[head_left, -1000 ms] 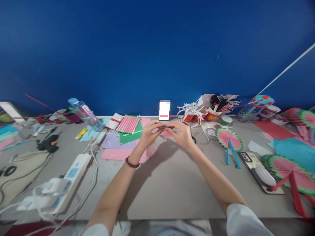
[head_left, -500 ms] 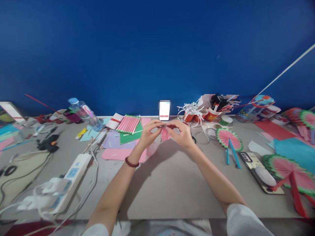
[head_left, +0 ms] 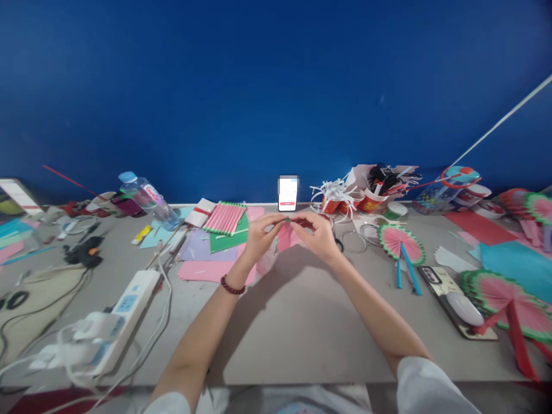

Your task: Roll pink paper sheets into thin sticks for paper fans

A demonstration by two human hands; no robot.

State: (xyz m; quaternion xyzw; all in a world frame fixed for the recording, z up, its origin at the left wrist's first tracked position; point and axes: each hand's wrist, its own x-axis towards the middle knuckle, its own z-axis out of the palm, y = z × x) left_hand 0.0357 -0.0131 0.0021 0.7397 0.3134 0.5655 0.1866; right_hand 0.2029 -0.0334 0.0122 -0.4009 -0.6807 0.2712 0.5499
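Pinching pink paper (head_left: 284, 238), left hand (head_left: 260, 235) and right hand (head_left: 318, 236) hover over grey table (head_left: 310, 328), blue wall (head_left: 267, 92) behind.

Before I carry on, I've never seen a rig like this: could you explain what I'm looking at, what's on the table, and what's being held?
There is no machine here: these are a person's bare hands, seen by a camera worn on the head, looking forward and down. The left hand and right hand meet above the grey table, fingertips pinching pink paper with a bit of green at the top; the fingers hide its full shape.

Beyond them stands a lit phone. To the left are pleated pink paper with green edges, a bottle and a power strip. To the right are a pink-and-green fan with blue sticks and a white mouse.
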